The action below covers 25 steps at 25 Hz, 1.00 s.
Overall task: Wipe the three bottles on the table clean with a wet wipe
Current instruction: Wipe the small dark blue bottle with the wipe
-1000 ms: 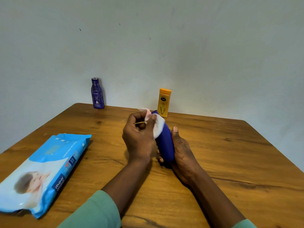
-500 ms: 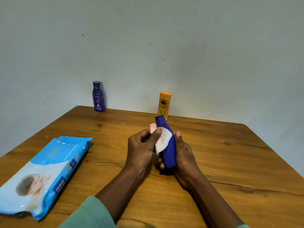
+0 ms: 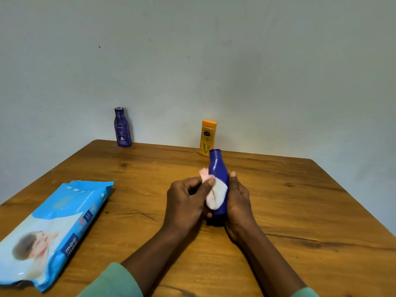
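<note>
A blue bottle [image 3: 218,181] is gripped upright by the right hand [image 3: 237,200] while a wet wipe [image 3: 216,196] is pinched against it by the left hand [image 3: 184,204].

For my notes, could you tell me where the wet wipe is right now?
In the head view, near table centre, the wet wipe is pressed by the left hand against the blue bottle, which the right hand holds.

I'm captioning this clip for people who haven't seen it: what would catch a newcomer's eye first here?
At the centre, the right hand holds a dark blue bottle upright while the left hand presses a white wet wipe against its side. A bright blue wet wipe pack lies at the near left of the wooden table. At the far edge by the wall stand a Nivea bottle and a yellow Vaseline bottle.
</note>
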Motion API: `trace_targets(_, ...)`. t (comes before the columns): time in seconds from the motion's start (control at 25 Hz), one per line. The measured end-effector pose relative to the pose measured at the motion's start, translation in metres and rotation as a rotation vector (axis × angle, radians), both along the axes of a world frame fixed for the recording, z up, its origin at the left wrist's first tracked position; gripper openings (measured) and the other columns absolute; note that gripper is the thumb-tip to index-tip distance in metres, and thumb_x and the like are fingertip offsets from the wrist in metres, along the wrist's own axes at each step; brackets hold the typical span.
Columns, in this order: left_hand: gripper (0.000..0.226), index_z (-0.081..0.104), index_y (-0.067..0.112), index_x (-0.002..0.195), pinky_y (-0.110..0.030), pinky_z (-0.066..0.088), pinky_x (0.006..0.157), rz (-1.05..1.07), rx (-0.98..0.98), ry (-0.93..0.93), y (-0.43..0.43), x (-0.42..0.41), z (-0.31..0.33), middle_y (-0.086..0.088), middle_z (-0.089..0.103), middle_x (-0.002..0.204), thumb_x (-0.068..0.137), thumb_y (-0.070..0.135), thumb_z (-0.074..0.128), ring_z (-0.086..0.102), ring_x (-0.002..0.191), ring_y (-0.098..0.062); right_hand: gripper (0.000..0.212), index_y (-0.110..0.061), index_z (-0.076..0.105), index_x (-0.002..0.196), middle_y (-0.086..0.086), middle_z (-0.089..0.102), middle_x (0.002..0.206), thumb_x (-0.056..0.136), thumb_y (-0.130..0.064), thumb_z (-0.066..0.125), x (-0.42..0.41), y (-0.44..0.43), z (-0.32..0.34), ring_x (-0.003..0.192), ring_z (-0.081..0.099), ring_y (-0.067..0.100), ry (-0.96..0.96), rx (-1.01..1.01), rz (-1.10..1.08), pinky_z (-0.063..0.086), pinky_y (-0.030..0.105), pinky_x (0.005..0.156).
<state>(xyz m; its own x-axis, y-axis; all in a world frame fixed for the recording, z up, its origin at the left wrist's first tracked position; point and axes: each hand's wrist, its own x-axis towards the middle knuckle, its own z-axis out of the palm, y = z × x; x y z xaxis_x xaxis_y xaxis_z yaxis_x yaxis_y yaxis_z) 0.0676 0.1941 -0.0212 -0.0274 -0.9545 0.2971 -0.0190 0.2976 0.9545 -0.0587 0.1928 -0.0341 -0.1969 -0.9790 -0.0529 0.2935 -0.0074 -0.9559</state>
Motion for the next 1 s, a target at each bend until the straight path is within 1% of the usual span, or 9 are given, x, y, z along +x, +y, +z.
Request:
trace_targets(0.16, 0.018, 0.082, 0.023, 0.086, -0.039, 0.060, 0.064, -0.091, -0.065, -0.217, 0.001, 0.006, 0.002, 0.006, 0.079, 0.079, 0.089, 0.040, 0.076, 0.075, 0.074, -0.013, 0.046, -0.038, 0.062, 0.102, -0.007, 0.078, 0.085, 0.091, -0.075, 0.037, -0.004, -0.001, 0.002, 0.081, 0.076, 0.014, 0.192, -0.018, -0.159, 0.063, 0.033, 0.065)
trace_targets(0.24, 0.021, 0.082, 0.022, 0.092, -0.035, 0.060, 0.066, -0.021, 0.003, -0.068, -0.003, 0.010, 0.011, 0.005, 0.081, 0.085, 0.088, 0.041, 0.075, 0.077, 0.079, -0.013, 0.049, -0.038, 0.067, 0.101, -0.005, 0.078, 0.086, 0.088, -0.075, 0.037, 0.000, 0.002, 0.001, 0.080, 0.076, 0.019, 0.279, -0.084, -0.060, 0.063, 0.042, 0.071)
trace_targets(0.32, 0.019, 0.082, 0.021, 0.097, -0.031, 0.060, 0.069, 0.142, 0.008, 0.102, -0.013, 0.020, 0.020, 0.004, 0.082, 0.089, 0.090, 0.036, 0.074, 0.078, 0.084, -0.013, 0.053, -0.034, 0.068, 0.102, 0.000, 0.075, 0.082, 0.093, -0.073, 0.035, 0.005, 0.004, 0.000, 0.072, 0.069, 0.020, 0.408, -0.156, 0.056, 0.056, 0.039, 0.064)
trace_targets(0.44, 0.013, 0.081, 0.023, 0.098, -0.041, 0.063, 0.079, 0.156, -0.003, 0.103, -0.016, 0.027, 0.023, 0.003, 0.082, 0.092, 0.092, 0.032, 0.073, 0.078, 0.088, -0.015, 0.059, -0.034, 0.064, 0.109, 0.000, 0.071, 0.085, 0.093, -0.081, 0.034, 0.008, 0.006, -0.005, 0.071, 0.066, 0.018, 0.507, -0.230, 0.143, 0.054, 0.035, 0.063)
trace_targets(0.56, 0.025, 0.082, 0.019, 0.098, -0.050, 0.064, 0.075, -0.022, 0.017, -0.042, 0.003, 0.010, 0.012, -0.001, 0.081, 0.088, 0.090, 0.040, 0.072, 0.078, 0.082, -0.021, 0.060, -0.043, 0.060, 0.114, 0.000, 0.074, 0.103, 0.078, -0.090, 0.048, 0.005, 0.007, -0.005, 0.090, 0.075, 0.020, 0.306, -0.171, 0.057, 0.064, 0.049, 0.082)
trace_targets(0.64, 0.024, 0.082, 0.020, 0.085, -0.044, 0.061, 0.064, -0.079, -0.068, -0.155, 0.011, -0.002, 0.005, -0.002, 0.078, 0.076, 0.093, 0.041, 0.073, 0.075, 0.071, -0.021, 0.051, -0.045, 0.060, 0.111, 0.005, 0.075, 0.106, 0.080, -0.084, 0.050, -0.001, 0.003, -0.004, 0.098, 0.075, 0.027, 0.110, -0.064, -0.074, 0.061, 0.058, 0.091)
trace_targets(0.76, 0.027, 0.078, 0.024, 0.069, -0.020, 0.046, 0.054, -0.098, -0.168, -0.278, 0.013, -0.007, -0.002, 0.006, 0.068, 0.063, 0.092, 0.037, 0.076, 0.063, 0.057, -0.006, 0.070, -0.032, 0.061, 0.124, 0.005, 0.073, 0.091, 0.080, -0.084, 0.045, -0.013, -0.002, -0.002, 0.082, 0.075, 0.023, -0.045, 0.041, -0.221, 0.063, 0.051, 0.081)
trace_targets(0.88, 0.027, 0.075, 0.024, 0.064, -0.017, 0.041, 0.055, -0.083, -0.213, -0.366, 0.018, -0.012, -0.008, 0.006, 0.065, 0.061, 0.090, 0.032, 0.079, 0.058, 0.056, -0.006, 0.084, -0.014, 0.055, 0.134, 0.002, 0.066, 0.076, 0.084, -0.082, 0.049, -0.018, -0.004, -0.001, 0.062, 0.068, 0.014, -0.189, 0.042, -0.218, 0.055, 0.037, 0.066)
trace_targets(1.0, 0.024, 0.073, 0.031, 0.067, -0.017, 0.043, 0.056, -0.027, -0.257, -0.282, 0.020, -0.013, -0.007, 0.008, 0.065, 0.066, 0.090, 0.032, 0.077, 0.061, 0.060, -0.010, 0.093, -0.011, 0.052, 0.122, 0.004, 0.057, 0.075, 0.067, -0.083, 0.073, -0.012, -0.003, 0.005, 0.069, 0.061, 0.018, -0.247, 0.017, -0.085, 0.053, 0.041, 0.075)
